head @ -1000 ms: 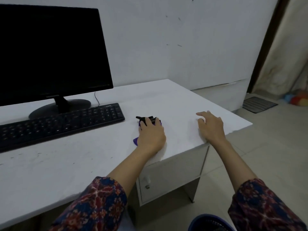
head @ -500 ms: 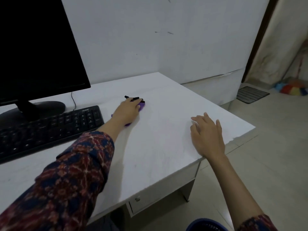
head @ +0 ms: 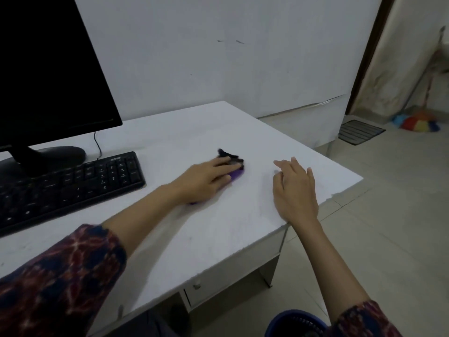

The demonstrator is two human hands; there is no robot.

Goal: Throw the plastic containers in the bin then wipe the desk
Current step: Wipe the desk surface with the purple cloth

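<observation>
White desk (head: 218, 239) against a pale wall. Bin (head: 297, 323) on the floor below the desk's near edge. No containers on the desk; I judge that part done, wiping underway. My right hand (head: 295, 190) rests flat, fingers apart. My left hand (head: 206, 181) presses the cloth (head: 235, 171), fingers straight, right of the keyboard (head: 65, 188).

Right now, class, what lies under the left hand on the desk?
A purple and black cloth shows beyond the left hand, pressed on the desk. The rest of it is covered.
</observation>
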